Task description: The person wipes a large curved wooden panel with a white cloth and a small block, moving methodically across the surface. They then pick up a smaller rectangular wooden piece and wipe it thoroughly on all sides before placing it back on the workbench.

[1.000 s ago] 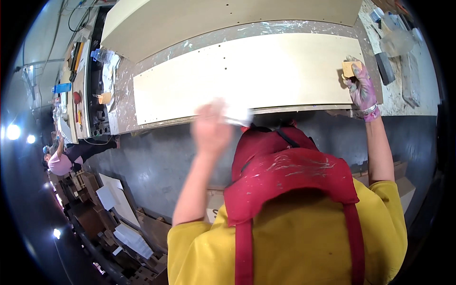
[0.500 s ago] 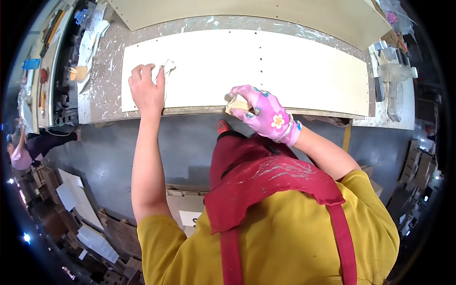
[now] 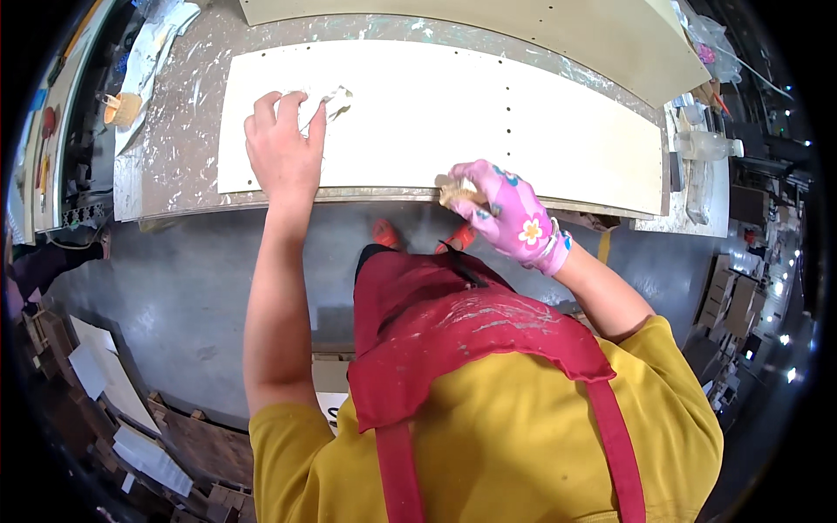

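A long white panel point(image 3: 392, 131) with dark holes lies flat on a paint-flecked worktable point(image 3: 187, 113). Over its left part, my bare left hand point(image 3: 286, 150) curls its fingers around a crumpled white cloth point(image 3: 336, 103), part of which sticks out past the thumb. My right hand point(image 3: 506, 209), in a pink flowered glove, grips a tan pad point(image 3: 455, 192) at the panel's near edge. The gloved fingers cover much of the pad, so its exact kind cannot be made out.
Behind the white panel lies another cream panel point(image 3: 488, 22). A clear bottle point(image 3: 708, 146) lies on the right side, and an orange cup point(image 3: 122, 109) stands on the left. Stacked boards point(image 3: 205, 436) are on the floor at lower left.
My left hand with the cloth has slid a little to the right over the panel. The gloved right hand with the pad has also shifted right along the near edge. The view has shifted.
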Available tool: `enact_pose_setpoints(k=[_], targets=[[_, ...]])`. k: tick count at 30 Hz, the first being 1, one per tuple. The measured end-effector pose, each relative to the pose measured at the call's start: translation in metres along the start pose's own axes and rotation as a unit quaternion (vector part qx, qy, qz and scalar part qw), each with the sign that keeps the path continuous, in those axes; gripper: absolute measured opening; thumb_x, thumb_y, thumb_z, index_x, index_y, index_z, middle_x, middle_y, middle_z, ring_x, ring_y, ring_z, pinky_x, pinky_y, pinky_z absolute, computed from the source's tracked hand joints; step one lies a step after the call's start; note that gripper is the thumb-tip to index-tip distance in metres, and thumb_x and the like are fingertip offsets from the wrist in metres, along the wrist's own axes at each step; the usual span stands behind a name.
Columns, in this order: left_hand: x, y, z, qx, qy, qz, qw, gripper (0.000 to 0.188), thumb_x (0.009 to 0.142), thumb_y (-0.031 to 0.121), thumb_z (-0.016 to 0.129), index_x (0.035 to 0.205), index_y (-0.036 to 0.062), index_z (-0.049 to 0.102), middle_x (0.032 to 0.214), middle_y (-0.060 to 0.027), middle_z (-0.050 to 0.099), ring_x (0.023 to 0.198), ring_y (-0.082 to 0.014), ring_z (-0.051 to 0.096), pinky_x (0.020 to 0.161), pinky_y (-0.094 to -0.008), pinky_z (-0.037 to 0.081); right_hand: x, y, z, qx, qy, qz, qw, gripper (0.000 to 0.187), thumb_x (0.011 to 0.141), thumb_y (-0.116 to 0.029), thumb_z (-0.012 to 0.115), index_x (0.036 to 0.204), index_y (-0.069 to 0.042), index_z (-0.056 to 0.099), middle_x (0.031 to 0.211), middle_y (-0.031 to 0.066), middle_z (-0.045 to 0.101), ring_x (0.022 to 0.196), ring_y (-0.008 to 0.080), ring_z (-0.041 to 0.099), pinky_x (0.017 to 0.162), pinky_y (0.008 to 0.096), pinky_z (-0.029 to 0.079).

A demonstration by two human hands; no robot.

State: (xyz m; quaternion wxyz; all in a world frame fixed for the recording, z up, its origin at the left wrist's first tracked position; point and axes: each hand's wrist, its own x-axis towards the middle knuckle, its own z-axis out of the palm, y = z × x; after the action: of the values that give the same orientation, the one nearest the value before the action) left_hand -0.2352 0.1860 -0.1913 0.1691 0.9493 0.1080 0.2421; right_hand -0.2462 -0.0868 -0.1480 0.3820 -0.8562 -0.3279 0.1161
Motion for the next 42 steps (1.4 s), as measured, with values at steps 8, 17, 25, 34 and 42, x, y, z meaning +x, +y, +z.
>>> enact_pose_setpoints(k=[8,17,25,34,42], targets=[[-0.001,-0.001,0.001,-0.003,0.006,0.013,1.000,0.027,0.083,0.024,0.068,0.105,0.0081,0.065,0.113,-0.0152,0.058,0.096,-0.0337,0.054,0.082,-0.0415,0.045,-0.016,-0.002,-0.003,-0.075,-0.062,0.014,0.995,0.024,0.087,-0.016,0.060,0.109,-0.007,0.055,0.088,0.0151,0.064,0.081,0.0342,0.065,0.069,0.0405,0.052],[0.001,-0.002,0.005,0.007,-0.016,0.045,0.999,0.028,0.078,0.022,0.069,0.103,0.0115,0.064,0.115,-0.0123,0.055,0.097,-0.0333,0.053,0.082,-0.0428,0.045,-0.064,0.044,-0.059,0.162,0.197,0.224,0.941,0.037,0.083,-0.026,0.070,0.109,-0.004,0.055,0.095,0.0048,0.062,0.090,0.0142,0.060,0.079,0.0281,0.049],[-0.099,0.163,0.041,-0.278,-0.223,0.335,0.872,0.037,0.066,0.020,0.071,0.102,0.0132,0.064,0.110,-0.0098,0.059,0.100,-0.0292,0.057,0.080,-0.0418,0.049,-0.077,0.110,-0.070,0.601,0.321,0.210,0.701,0.032,0.090,-0.017,0.057,0.120,-0.005,0.054,0.110,0.0092,0.061,0.092,0.0160,0.062,0.066,0.0267,0.056],[0.005,-0.015,-0.022,-0.083,-0.011,0.044,0.996,0.029,0.089,0.016,0.059,0.112,-0.0024,0.059,0.116,-0.0209,0.057,0.112,-0.0372,0.050,0.098,-0.0441,0.038,-0.147,0.155,-0.095,0.669,0.393,0.201,0.598,0.038,0.095,-0.024,0.052,0.125,-0.001,0.053,0.110,0.0132,0.061,0.077,0.0199,0.060,0.061,0.0297,0.051],[-0.034,0.113,0.038,-0.002,-0.130,0.266,0.955,0.040,0.081,0.021,0.060,0.118,0.0025,0.060,0.132,-0.0203,0.049,0.122,-0.0395,0.044,0.097,-0.0519,0.038,-0.130,0.144,-0.094,0.715,0.335,0.179,0.587,0.031,0.096,-0.025,0.053,0.116,-0.002,0.057,0.096,0.0119,0.063,0.083,0.0265,0.064,0.062,0.0365,0.054]])
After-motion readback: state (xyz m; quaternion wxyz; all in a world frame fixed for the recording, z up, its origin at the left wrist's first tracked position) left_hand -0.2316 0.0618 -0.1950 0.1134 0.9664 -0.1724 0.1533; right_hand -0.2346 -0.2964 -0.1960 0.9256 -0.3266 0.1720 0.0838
